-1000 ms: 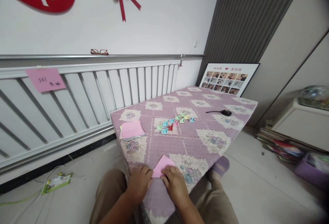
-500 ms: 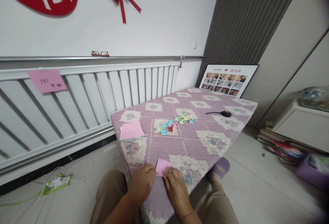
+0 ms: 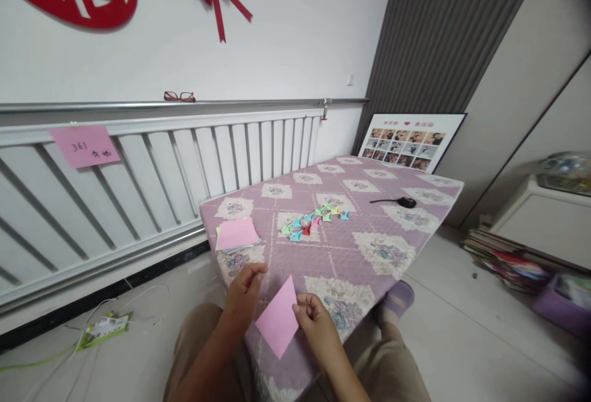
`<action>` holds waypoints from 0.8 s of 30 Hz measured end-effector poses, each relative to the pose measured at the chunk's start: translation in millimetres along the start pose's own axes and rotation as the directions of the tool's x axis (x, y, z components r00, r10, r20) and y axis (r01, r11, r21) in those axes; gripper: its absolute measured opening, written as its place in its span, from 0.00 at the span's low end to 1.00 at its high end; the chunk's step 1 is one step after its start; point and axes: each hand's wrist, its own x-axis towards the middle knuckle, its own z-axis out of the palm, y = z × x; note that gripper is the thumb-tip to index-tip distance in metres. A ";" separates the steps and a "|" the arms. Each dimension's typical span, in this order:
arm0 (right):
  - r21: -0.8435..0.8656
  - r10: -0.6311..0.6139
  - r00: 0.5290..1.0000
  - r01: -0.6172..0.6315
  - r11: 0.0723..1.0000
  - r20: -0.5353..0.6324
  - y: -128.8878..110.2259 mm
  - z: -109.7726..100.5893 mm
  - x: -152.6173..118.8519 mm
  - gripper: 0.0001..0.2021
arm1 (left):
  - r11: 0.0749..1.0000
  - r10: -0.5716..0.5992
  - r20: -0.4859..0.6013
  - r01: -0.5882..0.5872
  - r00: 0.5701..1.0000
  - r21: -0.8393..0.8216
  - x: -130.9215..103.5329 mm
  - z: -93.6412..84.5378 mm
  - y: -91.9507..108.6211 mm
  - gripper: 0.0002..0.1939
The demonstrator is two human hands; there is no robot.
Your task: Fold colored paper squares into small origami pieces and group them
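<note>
A pink sheet of paper [image 3: 278,319] is unfolded into a diamond shape, above the near end of the purple flowered tablecloth [image 3: 277,279]. My right hand [image 3: 318,325] pinches its right corner between thumb and fingers. Off the paper's upper left side is my left hand [image 3: 244,288], apart from it, with loosely bent fingers and nothing seen in them. Farther up the table a stack of coloured paper [image 3: 237,234] has a pink sheet on top. Several small folded paper pieces [image 3: 307,228] in green, blue, pink, red and yellow lie in a cluster at the middle.
On the right part of the table lies a black roll of tape [image 3: 406,202] with a loose strip. A white radiator [image 3: 249,149] runs along the left edge, with glasses [image 3: 180,96] on the pipe above. A power strip [image 3: 106,329] and cables lie on the floor.
The pink paper, folded smaller and held by both hands before, is now opened out and turned. My left hand has let go and moved up and left; the right still holds it.
</note>
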 end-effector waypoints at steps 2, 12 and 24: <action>-0.077 -0.002 0.999 -0.002 0.997 -0.052 11.8 -1.6 0.9 0.10 | 0.996 -0.016 0.024 0.014 1.000 0.090 -13.2 1.9 -15.3 0.14; -0.365 -0.041 0.999 0.030 0.931 -0.023 31.9 -6.8 -0.6 0.06 | 0.833 0.007 0.448 -0.253 0.894 0.492 -87.8 31.9 -54.8 0.28; -0.626 -0.231 0.950 0.311 0.715 0.208 29.6 -14.7 -17.9 0.08 | 0.795 0.004 0.451 -0.276 0.893 0.541 -68.3 35.1 -55.2 0.13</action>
